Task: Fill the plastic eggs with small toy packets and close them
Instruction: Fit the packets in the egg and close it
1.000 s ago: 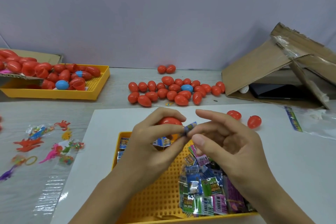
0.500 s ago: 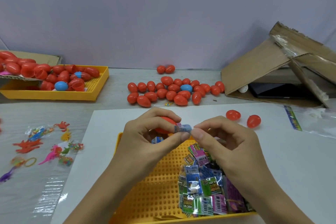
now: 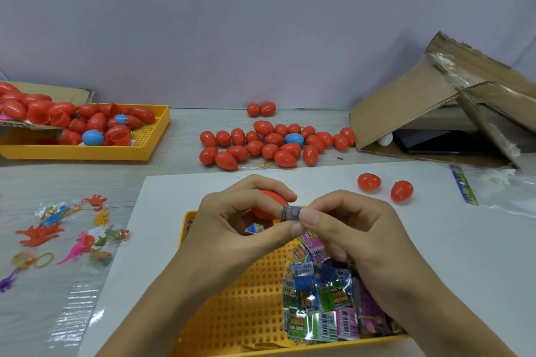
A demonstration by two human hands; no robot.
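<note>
My left hand (image 3: 237,220) grips a red plastic egg (image 3: 268,207) above the near yellow tray (image 3: 240,298). My right hand (image 3: 356,235) pinches a small folded blue toy packet (image 3: 290,213) against the egg's open side. A heap of colourful toy packets (image 3: 327,304) fills the tray's right half. Whether the egg is one half or whole is hidden by my fingers.
A cluster of closed red eggs with one blue (image 3: 275,145) lies mid-table, and two red eggs (image 3: 383,187) sit to the right. A far-left yellow tray (image 3: 139,151) holds open egg halves. Loose rubbery toys (image 3: 66,235) lie left, a cardboard box (image 3: 435,113) right.
Both hands have drawn closer together and slightly lower. The packet has gone from angled between the fingertips to pressed against the egg's opening.
</note>
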